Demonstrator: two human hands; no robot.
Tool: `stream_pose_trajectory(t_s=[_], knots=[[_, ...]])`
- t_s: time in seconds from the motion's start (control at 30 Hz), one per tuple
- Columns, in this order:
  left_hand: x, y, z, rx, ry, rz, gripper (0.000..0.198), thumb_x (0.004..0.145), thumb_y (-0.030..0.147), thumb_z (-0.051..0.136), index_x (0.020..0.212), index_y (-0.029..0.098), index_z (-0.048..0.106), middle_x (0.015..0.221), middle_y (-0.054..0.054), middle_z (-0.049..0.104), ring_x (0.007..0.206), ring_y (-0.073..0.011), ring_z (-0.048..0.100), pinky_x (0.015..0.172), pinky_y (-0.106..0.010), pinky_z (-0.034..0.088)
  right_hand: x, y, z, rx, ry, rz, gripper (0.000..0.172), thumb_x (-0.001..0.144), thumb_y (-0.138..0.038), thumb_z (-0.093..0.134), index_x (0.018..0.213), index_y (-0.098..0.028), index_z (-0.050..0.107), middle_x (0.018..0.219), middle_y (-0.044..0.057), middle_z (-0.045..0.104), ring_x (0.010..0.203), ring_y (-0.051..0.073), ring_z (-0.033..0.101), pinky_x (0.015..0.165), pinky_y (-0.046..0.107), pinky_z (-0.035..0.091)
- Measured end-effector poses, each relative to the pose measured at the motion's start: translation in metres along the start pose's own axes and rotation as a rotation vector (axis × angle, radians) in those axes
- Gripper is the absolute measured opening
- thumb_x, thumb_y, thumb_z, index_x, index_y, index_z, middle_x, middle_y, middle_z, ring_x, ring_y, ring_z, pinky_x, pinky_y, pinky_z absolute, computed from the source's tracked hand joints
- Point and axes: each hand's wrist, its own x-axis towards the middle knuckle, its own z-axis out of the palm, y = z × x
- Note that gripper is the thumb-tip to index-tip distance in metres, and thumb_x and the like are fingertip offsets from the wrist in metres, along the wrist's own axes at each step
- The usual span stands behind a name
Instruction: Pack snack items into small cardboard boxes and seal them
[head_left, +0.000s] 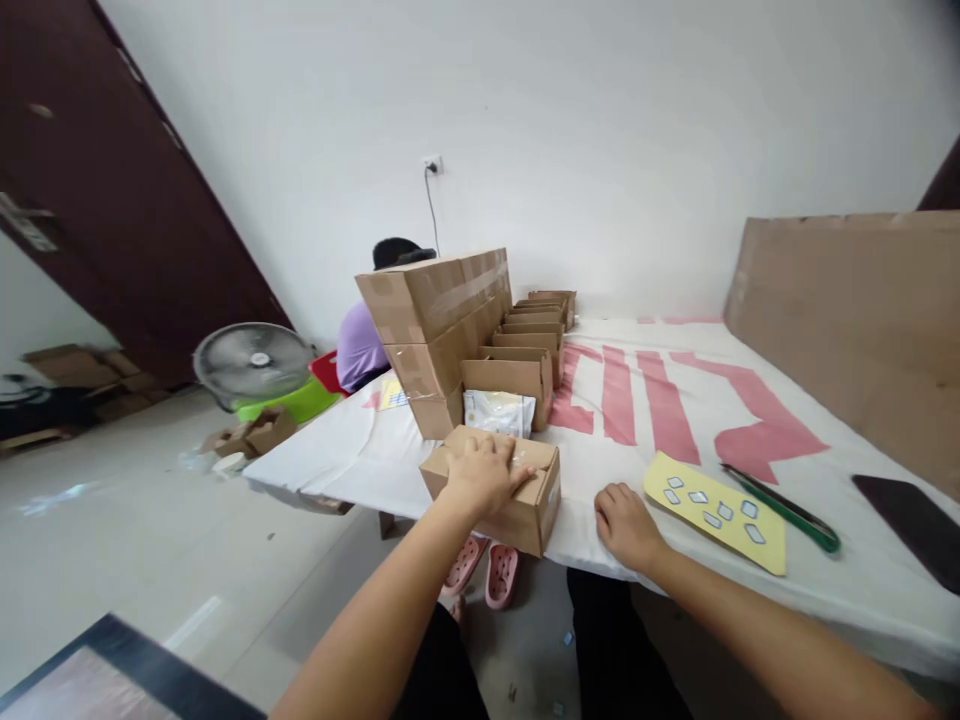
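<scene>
My left hand (480, 475) lies on the lid of a small cardboard box (517, 515) at the table's front edge, fingers spread and thumb pointing right. The box is closed on top. Behind it, a white plastic packet (499, 412) sits in front of an open-topped carton (510, 375). My right hand (628, 525) rests on the table edge, its fingers curled in loosely, with nothing visible in them. To its right lie a yellow sheet (701, 525) with several small square stickers and green-handled tweezers (795, 513).
Stacked cartons (442, 330) stand left of a row of open boxes (532, 330) on the white-covered table (615, 450). A dark phone (911, 525) lies at right, before a big cardboard sheet (847, 320). Behind the stack sits a person (360, 345); a fan (255, 362) stands nearby.
</scene>
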Motion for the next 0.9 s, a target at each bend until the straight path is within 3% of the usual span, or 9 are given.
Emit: stream_pose_trajectory(t_s=[0.2,0.3,0.37,0.43,0.5,0.57,0.63,0.77,0.9], knots=[[-0.007,0.045,0.009,0.009,0.175,0.124,0.055,0.092,0.056,0.028,0.136,0.031,0.048,0.133,-0.011,0.056,0.118,-0.038,0.044,0.095,-0.058,0.035,-0.001,-0.002,-0.001,0.018,-0.029,0.053,0.012,0.084,-0.011,0.049,0.087,-0.016,0.06,0.095,0.01,0.061,0.092,0.024,0.05,0.083,0.035,0.039],[-0.007,0.038,0.007,-0.005,0.213,0.163,0.055,0.091,0.057,0.031,0.136,0.03,0.049,0.132,-0.01,0.057,0.117,-0.0357,0.045,0.1,-0.054,0.031,0.001,0.002,-0.015,0.084,-0.079,0.025,0.012,0.08,-0.012,0.053,0.085,-0.017,0.063,0.092,0.008,0.065,0.089,0.022,0.056,0.079,0.032,0.042],[-0.004,0.02,0.003,-0.04,0.184,0.26,0.052,0.09,0.056,0.036,0.132,0.03,0.054,0.132,-0.006,0.058,0.119,-0.0317,0.046,0.103,-0.048,0.032,0.001,0.014,-0.034,0.136,-0.1,0.012,0.014,0.081,-0.013,0.052,0.086,-0.02,0.064,0.089,0.005,0.068,0.084,0.019,0.06,0.075,0.029,0.044],[0.002,-0.008,0.0,-0.095,0.167,0.33,0.045,0.09,0.051,0.041,0.127,0.031,0.058,0.136,-0.003,0.056,0.122,-0.0282,0.045,0.104,-0.044,0.034,-0.002,0.039,-0.057,0.167,-0.079,0.037,0.021,0.087,-0.017,0.045,0.093,-0.02,0.065,0.093,0.005,0.07,0.084,0.018,0.063,0.075,0.029,0.046],[0.011,-0.038,0.003,-0.173,0.202,0.28,0.041,0.09,0.047,0.044,0.124,0.032,0.06,0.141,-0.002,0.051,0.128,-0.0272,0.042,0.107,-0.045,0.033,-0.011,0.075,-0.078,0.163,-0.039,0.093,0.026,0.091,-0.023,0.04,0.098,-0.018,0.065,0.101,0.009,0.07,0.092,0.022,0.064,0.08,0.033,0.047],[0.019,-0.063,0.013,-0.319,0.205,0.202,0.044,0.088,0.048,0.045,0.124,0.028,0.061,0.147,-0.004,0.044,0.135,-0.0277,0.036,0.113,-0.045,0.027,-0.024,0.118,-0.095,0.08,-0.005,0.276,0.027,0.088,-0.03,0.045,0.1,-0.018,0.066,0.107,0.012,0.069,0.098,0.026,0.064,0.084,0.037,0.047],[0.026,-0.075,0.028,-0.576,0.127,0.181,0.057,0.086,0.054,0.045,0.133,0.023,0.054,0.15,-0.007,0.041,0.139,-0.0281,0.034,0.116,-0.042,0.022,-0.041,0.157,-0.105,-0.036,-0.084,0.441,0.033,0.085,-0.031,0.049,0.109,-0.017,0.066,0.119,0.014,0.067,0.11,0.03,0.06,0.089,0.039,0.046],[0.03,-0.066,0.052,-1.067,0.016,0.179,0.08,0.077,0.064,0.054,0.142,0.018,0.043,0.152,-0.01,0.039,0.139,-0.0309,0.034,0.117,-0.042,0.023,-0.072,0.203,-0.11,-0.128,-0.209,0.607,0.042,0.081,-0.031,0.051,0.117,-0.017,0.066,0.126,0.015,0.064,0.112,0.034,0.06,0.086,0.041,0.049],[0.025,-0.047,0.055,-1.214,0.002,0.181,0.078,0.073,0.055,0.064,0.14,0.019,0.045,0.152,-0.01,0.038,0.139,-0.0324,0.034,0.116,-0.042,0.023,-0.083,0.217,-0.103,-0.191,-0.174,0.599,0.044,0.077,-0.029,0.052,0.119,-0.025,0.065,0.127,0.014,0.063,0.112,0.034,0.061,0.084,0.042,0.05]])
